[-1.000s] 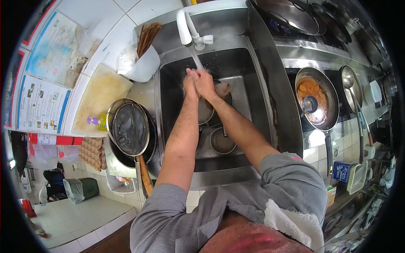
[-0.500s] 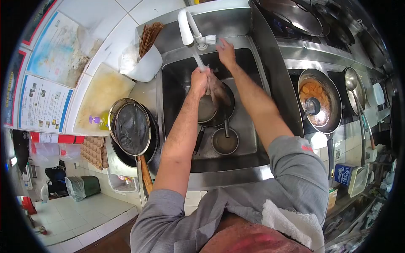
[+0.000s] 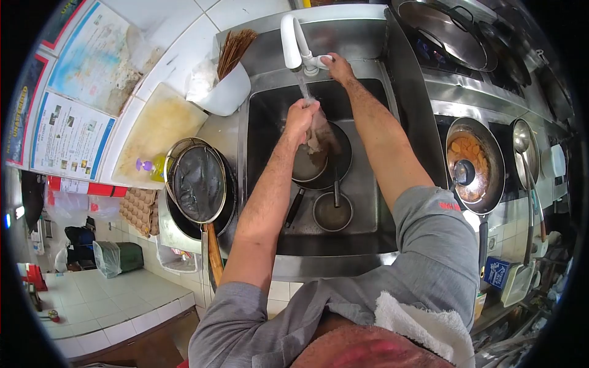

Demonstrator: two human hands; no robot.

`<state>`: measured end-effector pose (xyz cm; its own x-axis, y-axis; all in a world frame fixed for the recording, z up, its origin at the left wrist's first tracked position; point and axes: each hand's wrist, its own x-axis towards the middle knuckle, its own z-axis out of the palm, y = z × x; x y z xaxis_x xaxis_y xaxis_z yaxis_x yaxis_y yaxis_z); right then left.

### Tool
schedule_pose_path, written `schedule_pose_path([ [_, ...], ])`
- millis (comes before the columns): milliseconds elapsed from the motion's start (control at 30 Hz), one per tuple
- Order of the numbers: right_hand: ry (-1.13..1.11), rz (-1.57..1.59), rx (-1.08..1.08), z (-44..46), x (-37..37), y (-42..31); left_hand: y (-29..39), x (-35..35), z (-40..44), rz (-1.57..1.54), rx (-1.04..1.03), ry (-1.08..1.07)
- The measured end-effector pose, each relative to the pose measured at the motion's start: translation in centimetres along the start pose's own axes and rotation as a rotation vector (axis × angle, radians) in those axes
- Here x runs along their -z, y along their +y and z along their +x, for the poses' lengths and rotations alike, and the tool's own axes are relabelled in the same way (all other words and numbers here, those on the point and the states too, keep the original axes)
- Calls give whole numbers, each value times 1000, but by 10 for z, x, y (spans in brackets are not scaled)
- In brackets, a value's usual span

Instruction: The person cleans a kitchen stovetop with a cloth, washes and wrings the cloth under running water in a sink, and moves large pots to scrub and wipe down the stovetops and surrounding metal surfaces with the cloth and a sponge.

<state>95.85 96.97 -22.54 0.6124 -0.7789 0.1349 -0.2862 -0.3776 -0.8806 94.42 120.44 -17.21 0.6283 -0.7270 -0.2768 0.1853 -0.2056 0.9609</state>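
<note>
My left hand [image 3: 301, 118] is closed on a wet, greyish-brown cloth [image 3: 315, 145] that hangs down into the sink [image 3: 375, 190]. Water from the white faucet [image 3: 289, 44] runs over this hand and the cloth. At the faucet's side, my right hand [image 3: 340, 69] has its fingers wrapped round the white tap handle [image 3: 320, 61]. Under the cloth sit dark pans [image 3: 345, 152], partly hidden by it. A small round pot or ladle [image 3: 332, 213] with a short handle rests nearer the front of the sink.
Left of the sink, a strainer [image 3: 196, 184] lies over a dark wok, near a white container [image 3: 226, 92] holding a stick brush [image 3: 234, 52]. On the right, past a metal partition, stand a pan of orange food [image 3: 469, 153] and a ladle [image 3: 521, 141].
My right hand has moved onto the tap handle and closed round it. The left hand still grips the cloth under the stream. The whole view has shifted slightly.
</note>
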Motion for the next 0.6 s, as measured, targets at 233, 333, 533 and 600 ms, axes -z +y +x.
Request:
schedule_pose_path([
  [233, -40, 255, -16, -14, 8, -3, 6, 1, 6, -191, -59, 40],
  [333, -51, 184, 60, -17, 11, -3, 10, 0, 6, -218, -63, 25],
  [533, 67, 112, 172, -16, 2, 6, 11, -3, 3, -195, -50, 3],
  [600, 69, 113, 132, -19, 1, 5, 13, -4, 1, -204, -56, 41],
])
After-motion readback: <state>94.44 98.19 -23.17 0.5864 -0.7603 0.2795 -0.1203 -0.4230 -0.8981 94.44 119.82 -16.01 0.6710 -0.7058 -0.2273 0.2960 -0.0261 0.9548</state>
